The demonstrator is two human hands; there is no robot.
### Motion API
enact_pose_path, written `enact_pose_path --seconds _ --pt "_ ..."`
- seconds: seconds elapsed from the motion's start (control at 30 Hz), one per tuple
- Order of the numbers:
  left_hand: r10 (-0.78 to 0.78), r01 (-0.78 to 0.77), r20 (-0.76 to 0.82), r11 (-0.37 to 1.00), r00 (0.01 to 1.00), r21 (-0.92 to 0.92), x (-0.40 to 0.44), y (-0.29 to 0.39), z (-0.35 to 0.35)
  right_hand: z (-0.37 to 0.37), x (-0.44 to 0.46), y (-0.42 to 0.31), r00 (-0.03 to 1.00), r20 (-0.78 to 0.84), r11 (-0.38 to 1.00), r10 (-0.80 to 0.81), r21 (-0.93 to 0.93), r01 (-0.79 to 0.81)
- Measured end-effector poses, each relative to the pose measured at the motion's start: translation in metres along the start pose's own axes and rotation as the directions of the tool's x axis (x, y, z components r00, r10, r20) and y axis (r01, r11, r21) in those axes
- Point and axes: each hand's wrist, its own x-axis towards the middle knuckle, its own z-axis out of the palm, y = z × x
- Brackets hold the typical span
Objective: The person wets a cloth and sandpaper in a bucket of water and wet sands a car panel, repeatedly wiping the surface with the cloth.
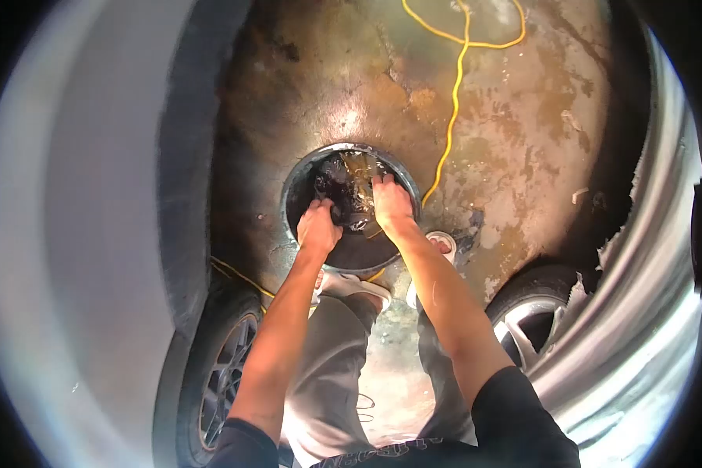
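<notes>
A round dark bucket [351, 147] stands on the floor in front of my feet, with rippling water [357, 175] inside. My left hand [318, 228] reaches over its near left side, fingers curled inward at a dark, wet-looking mass [331, 184] whose kind does not show. On the right, my right hand [392, 201] is inside the rim with its fingers bent down near the water. What either hand grips, if anything, is hidden by the fingers and the dark interior.
A yellow cord [455, 101] runs along the wet, stained floor [522, 156] past the bucket. A car with a dark wheel [230, 374] stands on the left. Another wheel [529, 324] shows at right beside crinkled, silvery sheeting [639, 312]. My sandalled feet are just behind the bucket.
</notes>
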Motion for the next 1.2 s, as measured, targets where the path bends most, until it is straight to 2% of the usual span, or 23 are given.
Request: enact_pose_path --seconds 0.1,0.13,0.17,0.3,0.37,0.43,0.5,0.53,0.57,0.63,0.67,0.7,0.77,0.83,0.87,0.9,0.93,0.97,1.0,1.03,1.1,1.17,1.2 --pt "-0.050 0.045 -0.028 0.987 0.998 -0.154 -0.066 0.015 -0.066 -0.042 -0.047 -0.002 0.991 -0.073 0.991 -0.114 0.054 0.119" --pt "-0.076 0.056 -0.078 0.970 0.994 -0.239 -0.087 0.011 -0.080 -0.053 -0.061 -0.004 0.996 -0.080 0.960 -0.026 0.275 0.048" --pt "-0.067 0.043 -0.096 0.972 0.993 -0.233 -0.106 0.008 -0.093 -0.064 -0.077 -0.006 0.988 -0.149 0.954 -0.045 0.286 0.087" --pt "0.068 -0.250 -0.469 0.907 0.881 -0.339 -0.152 0.004 -0.128 -0.120 -0.127 -0.018 0.967 -0.255 0.919 0.002 0.382 0.099" --pt "-0.160 0.165 0.082 0.624 0.984 -0.764 -0.171 0.025 -0.166 -0.140 -0.135 -0.026 0.970 -0.240 0.908 0.043 0.413 0.062" --pt "-0.131 0.100 0.024 0.612 0.991 -0.784 -0.174 0.030 -0.169 -0.132 -0.131 -0.023 0.957 -0.275 0.906 0.091 0.421 0.035" --pt "-0.091 0.096 0.060 0.465 0.994 -0.880 -0.181 0.033 -0.172 -0.114 -0.136 -0.017 0.924 -0.372 0.878 0.085 0.466 0.107" --pt "-0.093 0.184 0.162 0.308 0.982 -0.934 -0.193 0.045 -0.184 -0.099 -0.130 -0.012 0.937 -0.296 0.719 0.183 0.691 0.078" --pt "-0.096 0.184 0.162 0.308 0.982 -0.934 -0.206 0.055 -0.193 -0.082 -0.126 -0.007 0.947 -0.194 0.504 0.256 0.863 0.041" --pt "0.020 0.035 0.035 0.037 0.999 -0.999 -0.231 0.074 -0.213 -0.080 -0.137 -0.013 0.947 -0.152 0.466 0.283 0.885 0.002" --pt "0.103 0.096 0.085 -0.103 0.991 -0.990 -0.248 0.082 -0.226 -0.090 -0.150 -0.025 0.930 -0.105 0.307 0.352 0.952 -0.008" --pt "0.184 -0.030 -0.039 -0.056 0.982 -0.998 -0.260 0.089 -0.239 -0.105 -0.167 -0.040 0.914 -0.046 0.136 0.404 0.991 -0.010" --pt "0.255 0.008 -0.036 -0.170 0.966 -0.985 -0.287 0.108 -0.261 -0.110 -0.161 -0.048 0.933 0.035 0.022 0.358 0.999 -0.046" --pt "0.208 -0.058 -0.059 -0.007 0.976 -0.998 -0.306 0.126 -0.277 -0.121 -0.163 -0.058 0.999 0.017 -0.334 -0.036 0.942 -0.028" --pt "0.179 -0.179 -0.154 0.132 0.972 -0.975 -0.310 0.130 -0.278 -0.132 -0.175 -0.079 0.892 -0.445 -0.036 0.080 0.893 0.449" --pt "0.118 -0.242 -0.218 0.274 0.969 -0.931 -0.314 0.137 -0.286 -0.171 -0.202 -0.103 0.661 -0.749 0.311 0.036 0.637 0.705" --pt "0.086 -0.325 -0.323 0.468 0.942 -0.822 -0.321 0.145 -0.297 -0.214 -0.230 -0.129 0.333 -0.943 0.629 -0.013 0.252 0.736" --pt "0.075 -0.368 -0.423 0.643 0.903 -0.671 -0.328 0.151 -0.309 -0.260 -0.248 -0.149 0.709 -0.696 0.371 0.109 0.691 0.621" --pt "0.104 -0.423 -0.475 0.643 0.874 -0.639 -0.321 0.146 -0.309 -0.306 -0.265 -0.169 0.931 -0.299 0.063 0.208 0.954 0.292" --pt "0.058 -0.278 -0.273 0.263 0.960 -0.924 -0.341 0.165 -0.351 -0.328 -0.271 -0.182 0.874 -0.399 0.301 0.276 0.900 0.316" --pt "-0.074 -0.172 -0.188 0.179 0.979 -0.969 -0.348 0.165 -0.383 -0.367 -0.278 -0.207 0.886 -0.430 0.139 0.175 0.901 0.410" --pt "-0.108 -0.434 -0.554 0.506 0.826 -0.745 -0.373 0.180 -0.444 -0.420 -0.287 -0.234 0.882 -0.469 -0.034 0.050 0.882 0.471" --pt "-0.112 -0.527 -0.667 0.524 0.736 -0.669 -0.388 0.183 -0.477 -0.451 -0.293 -0.246 0.877 -0.477 -0.129 0.059 0.867 0.480"
